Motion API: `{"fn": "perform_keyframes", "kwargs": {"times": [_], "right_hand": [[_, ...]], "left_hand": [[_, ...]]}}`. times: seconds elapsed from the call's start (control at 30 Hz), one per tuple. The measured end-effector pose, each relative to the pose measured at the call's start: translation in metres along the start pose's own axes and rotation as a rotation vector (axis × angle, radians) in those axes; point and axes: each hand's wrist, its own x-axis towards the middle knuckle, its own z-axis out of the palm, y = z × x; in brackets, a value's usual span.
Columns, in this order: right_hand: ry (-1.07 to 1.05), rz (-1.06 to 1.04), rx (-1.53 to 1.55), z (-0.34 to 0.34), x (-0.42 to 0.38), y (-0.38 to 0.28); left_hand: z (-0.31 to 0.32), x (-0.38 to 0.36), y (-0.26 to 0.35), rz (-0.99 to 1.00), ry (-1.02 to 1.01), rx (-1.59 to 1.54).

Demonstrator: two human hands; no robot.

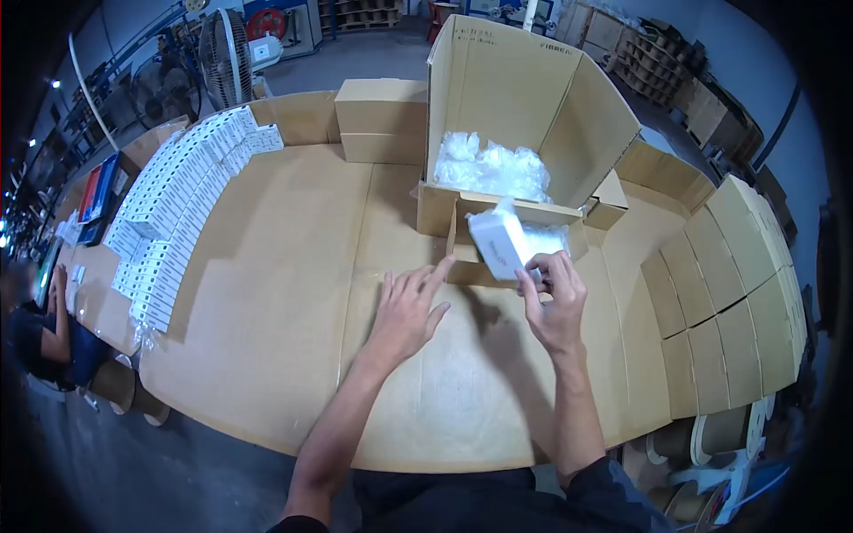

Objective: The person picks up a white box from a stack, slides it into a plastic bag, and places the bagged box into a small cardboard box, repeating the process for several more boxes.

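Table (pixel 267 355): cardboard-covered, wide.
Open carton (pixel 524 98): far side, clear bags inside.
Box rows (pixel 178 195): far left, well apart.
Right hand (pixel 555 302): grasping small white box (pixel 499 244) by its near end; box raised, tilted, long axis running up-left toward carton.
Left hand (pixel 409 311): empty, fingers spread, just left of box, not touching.

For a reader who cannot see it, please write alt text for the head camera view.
The right hand holds a small white box above a cardboard-covered table, while the left hand hovers open beside it. Behind stands an open carton of plastic-wrapped items; rows of white boxes lie at left.
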Motion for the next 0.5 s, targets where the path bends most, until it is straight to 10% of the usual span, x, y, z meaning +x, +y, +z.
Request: {"fn": "perform_keyframes", "kwargs": {"times": [0.5], "right_hand": [[0.035,0.035,-0.345,0.064,0.01,0.042]], "left_hand": [[0.028,0.014,-0.012,0.116,0.021,0.258]]}}
